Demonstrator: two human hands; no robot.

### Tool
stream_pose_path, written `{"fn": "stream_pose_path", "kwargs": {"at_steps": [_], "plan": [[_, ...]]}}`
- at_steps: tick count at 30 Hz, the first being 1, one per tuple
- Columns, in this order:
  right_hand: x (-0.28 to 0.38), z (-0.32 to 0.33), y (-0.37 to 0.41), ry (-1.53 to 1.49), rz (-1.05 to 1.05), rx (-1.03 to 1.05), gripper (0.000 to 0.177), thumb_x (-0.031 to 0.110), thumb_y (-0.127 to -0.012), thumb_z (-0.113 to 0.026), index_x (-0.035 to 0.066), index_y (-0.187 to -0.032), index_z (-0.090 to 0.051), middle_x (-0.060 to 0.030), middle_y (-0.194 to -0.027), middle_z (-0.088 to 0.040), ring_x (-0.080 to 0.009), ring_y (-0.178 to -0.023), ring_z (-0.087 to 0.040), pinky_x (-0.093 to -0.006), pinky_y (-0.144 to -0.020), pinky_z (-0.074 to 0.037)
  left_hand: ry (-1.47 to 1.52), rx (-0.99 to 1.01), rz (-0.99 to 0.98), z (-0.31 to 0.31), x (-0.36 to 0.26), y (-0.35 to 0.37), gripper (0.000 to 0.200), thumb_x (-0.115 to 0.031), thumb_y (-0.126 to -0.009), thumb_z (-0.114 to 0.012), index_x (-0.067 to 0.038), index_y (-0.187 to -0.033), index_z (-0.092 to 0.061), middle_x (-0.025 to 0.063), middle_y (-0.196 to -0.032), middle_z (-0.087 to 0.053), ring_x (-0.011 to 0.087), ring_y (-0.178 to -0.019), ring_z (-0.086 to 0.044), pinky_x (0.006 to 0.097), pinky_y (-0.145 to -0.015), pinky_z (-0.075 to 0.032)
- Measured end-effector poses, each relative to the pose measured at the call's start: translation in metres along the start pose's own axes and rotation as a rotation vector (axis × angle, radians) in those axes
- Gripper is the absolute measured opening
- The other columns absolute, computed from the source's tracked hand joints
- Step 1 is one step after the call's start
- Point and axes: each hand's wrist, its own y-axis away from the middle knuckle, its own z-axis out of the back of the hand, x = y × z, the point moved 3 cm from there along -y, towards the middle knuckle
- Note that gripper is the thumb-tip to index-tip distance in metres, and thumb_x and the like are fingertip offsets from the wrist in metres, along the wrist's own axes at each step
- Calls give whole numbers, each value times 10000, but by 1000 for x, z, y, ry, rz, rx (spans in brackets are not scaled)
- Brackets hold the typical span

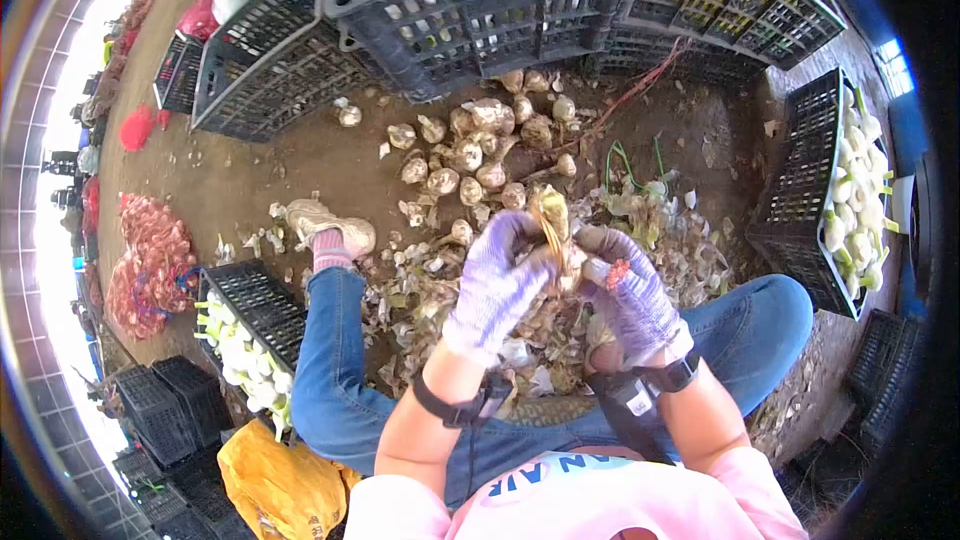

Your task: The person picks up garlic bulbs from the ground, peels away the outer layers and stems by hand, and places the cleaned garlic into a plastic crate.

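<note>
My left hand, in a purple and white knit glove, is closed around a garlic bulb with dry, yellowish husk. From the other side my right hand, gloved alike, has its fingers closed at the lower part of the same bulb. A reddish patch shows on the right glove's fingers. The fingers partly hide the bulb, and I cannot make out whether the right hand also holds a tool. Ahead of my hands lies a pile of unpeeled garlic bulbs on the ground. Loose garlic skins lie below and around my hands.
Black crates stand along the far side. A crate of peeled white garlic stands at right, another garlic crate by my left leg. Red net bags lie at left, a yellow sack near me. Green string lies among the skins.
</note>
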Motion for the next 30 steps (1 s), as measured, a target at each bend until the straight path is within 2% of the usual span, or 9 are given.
{"fn": "stream_pose_path", "kwargs": {"at_steps": [1,4,11,21,24,25,27,29,30], "plan": [[-2,-8,9,5,16,13,375,158,-859,-587,26,-1196,-490,-77,-1141,-541,-153,-996,-548,-290,-858,-453,182,105,97,-9,-25,22,489,-191,-751,-736,-20,-1138,-491,63,-1005,-573,158,-917,-568,289,-813,-470],[-23,-23,36,-370,-69,109,386,183,-853,-610,12,-1178,-491,-60,-1066,-573,-138,-956,-555,-272,-838,-461,-424,43,-361,-10,-25,65,836,-251,-652,-805,-10,-1321,-367,134,-1272,-450,243,-1172,-452,345,-990,-364],[-21,-38,70,101,247,148,418,174,-820,-661,-17,-1164,-522,-67,-1070,-587,-120,-960,-553,-257,-841,-455,-527,-68,-385,1,-42,124,957,-205,-597,-838,-25,-1367,-300,149,-1257,-491,251,-1139,-504,356,-952,-406],[-6,-49,90,218,35,201,287,167,-778,-691,14,-1008,-615,-25,-876,-645,-86,-747,-588,-226,-634,-464,-359,-88,-451,0,-35,154,968,-63,-633,-785,-95,-1414,-212,149,-1221,-495,250,-1090,-517,341,-932,-413],[2,-53,95,247,2,312,287,161,-779,-680,13,-1016,-617,-34,-915,-644,-102,-806,-590,-258,-713,-474,484,-88,-162,-6,-16,150,771,-79,-700,-720,-96,-1347,-301,107,-1062,-545,193,-862,-580,288,-749,-511],[-1,-48,93,243,-3,310,287,161,-779,-680,13,-1016,-617,-34,-915,-644,-102,-806,-590,-258,-713,-474,649,52,27,0,-7,139,537,-298,-796,-659,-63,-1224,-435,106,-933,-592,196,-733,-598,270,-579,-518],[-3,-43,91,495,345,529,305,167,-804,-658,8,-1057,-600,-46,-979,-632,-109,-855,-585,-276,-763,-473,981,-142,476,-8,8,139,550,-536,-836,-527,-44,-1082,-538,95,-833,-614,200,-617,-595,265,-441,-472],[-5,-41,92,404,295,466,320,164,-829,-636,17,-1106,-573,-43,-1025,-616,-115,-905,-577,-275,-801,-468,1026,558,525,9,43,136,670,-649,-839,-384,-51,-1088,-557,105,-933,-624,188,-776,-615,357,-532,-517],[-6,-37,89,287,90,408,322,156,-836,-629,26,-1123,-563,-37,-1029,-613,-115,-925,-571,-273,-814,-464,765,46,529,-5,35,133,706,-657,-802,-458,-52,-1162,-513,102,-966,-616,183,-803,-607,338,-568,-508]]}}
